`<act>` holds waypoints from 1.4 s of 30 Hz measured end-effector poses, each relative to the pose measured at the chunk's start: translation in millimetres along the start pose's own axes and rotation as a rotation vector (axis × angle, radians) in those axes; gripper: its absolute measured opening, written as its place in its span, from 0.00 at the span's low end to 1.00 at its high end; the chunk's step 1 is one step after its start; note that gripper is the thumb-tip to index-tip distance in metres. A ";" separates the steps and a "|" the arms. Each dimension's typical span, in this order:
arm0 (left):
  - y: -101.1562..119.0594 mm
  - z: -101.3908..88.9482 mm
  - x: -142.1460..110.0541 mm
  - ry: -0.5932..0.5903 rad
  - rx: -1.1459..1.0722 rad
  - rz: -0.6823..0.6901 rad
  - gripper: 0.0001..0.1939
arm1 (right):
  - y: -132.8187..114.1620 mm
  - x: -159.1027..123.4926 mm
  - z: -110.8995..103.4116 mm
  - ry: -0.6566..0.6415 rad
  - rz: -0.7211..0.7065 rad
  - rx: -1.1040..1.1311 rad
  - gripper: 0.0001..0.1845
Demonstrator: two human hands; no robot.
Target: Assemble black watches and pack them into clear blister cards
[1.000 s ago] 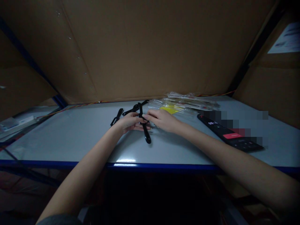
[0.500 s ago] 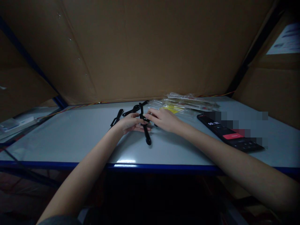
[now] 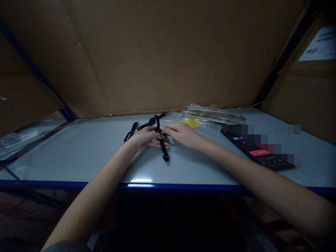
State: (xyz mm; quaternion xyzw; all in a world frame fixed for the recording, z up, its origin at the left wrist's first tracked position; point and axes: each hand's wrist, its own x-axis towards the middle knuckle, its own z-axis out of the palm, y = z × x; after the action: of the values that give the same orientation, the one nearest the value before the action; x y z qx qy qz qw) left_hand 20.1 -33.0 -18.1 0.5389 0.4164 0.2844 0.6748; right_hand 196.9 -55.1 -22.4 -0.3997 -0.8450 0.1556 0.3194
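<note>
My left hand point(image 3: 147, 137) holds a long black plastic part point(image 3: 164, 152) with rounded ends and a wider middle, thumb on top and fingers underneath. The part is tilted, its lower end pointing toward me. At its middle, the bent fingers of my right hand point(image 3: 182, 133) pinch from the right side; the fingertips hide the exact spot. Just left of my left hand lies a similar black part with a slot point(image 3: 130, 133). Another black piece point(image 3: 147, 123) rests behind the held one, partly covered by it.
Clear plastic bags point(image 3: 210, 115) with a yellow label point(image 3: 191, 123) lie at the back. To the right is a phone point(image 3: 244, 147) showing a timer. A cardboard wall point(image 3: 168, 59) rises behind the white table point(image 3: 78, 154), and a thin cable point(image 3: 89, 119) runs along its base.
The held part's lower end has shifted very slightly to the left and up. My hands have stayed in almost the same place, with small finger movement.
</note>
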 end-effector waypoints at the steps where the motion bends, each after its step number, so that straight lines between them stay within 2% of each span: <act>1: 0.3 0.3 -0.4 -0.001 -0.005 0.001 0.24 | -0.7 0.0 -0.5 -0.004 -0.008 0.016 0.25; 4: 1.6 1.6 -1.9 -0.009 -0.011 0.001 0.24 | -0.7 2.3 -7.1 0.014 -0.024 0.075 0.24; 6: 2.3 1.8 -2.3 -0.014 -0.008 0.002 0.23 | 4.5 5.5 -17.5 0.100 0.001 0.057 0.22; 8: 2.4 1.3 -1.7 -0.009 -0.003 0.004 0.21 | 16.1 8.3 -31.6 0.224 0.065 -0.083 0.19; 10: 2.4 0.5 -0.5 0.004 0.006 0.006 0.19 | 33.6 9.0 -46.3 0.296 0.167 -0.341 0.17; 13: 2.8 0.4 0.8 0.032 0.020 0.008 0.18 | 64.3 5.5 -61.1 0.227 0.399 -0.656 0.24; 15: 3.6 1.2 0.6 0.043 0.017 0.015 0.17 | 81.7 2.3 -64.0 0.118 0.525 -0.715 0.29; 17: 4.5 2.0 0.2 0.059 0.003 0.024 0.17 | 93.5 0.8 -62.9 0.026 0.591 -0.703 0.30; 19: 5.1 2.3 0.2 0.083 -0.018 0.035 0.17 | 99.3 1.7 -60.8 -0.015 0.602 -0.675 0.30; 22: 4.8 1.1 1.7 0.120 -0.046 0.051 0.20 | 100.7 5.6 -60.0 -0.012 0.603 -0.639 0.30; 25: 4.0 -0.3 3.7 0.140 -0.053 0.049 0.22 | 102.4 8.4 -62.9 -0.036 0.668 -0.570 0.29; 30: 3.9 0.2 3.7 0.141 -0.027 0.048 0.19 | 114.4 8.0 -67.8 0.001 0.676 -0.408 0.20; 36: 4.6 0.9 2.1 0.135 -0.009 0.050 0.16 | 116.2 6.8 -63.9 -0.025 0.655 -0.474 0.17; 42: 3.5 -1.0 4.0 0.130 -0.017 0.043 0.15 | 98.8 4.0 -65.3 0.179 0.562 -0.545 0.13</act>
State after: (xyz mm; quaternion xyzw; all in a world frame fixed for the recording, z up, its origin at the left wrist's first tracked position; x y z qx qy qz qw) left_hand 21.4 -28.3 -15.8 0.5225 0.4455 0.3367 0.6444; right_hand 295.3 11.0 -23.0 -0.6974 -0.6818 -0.0283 0.2189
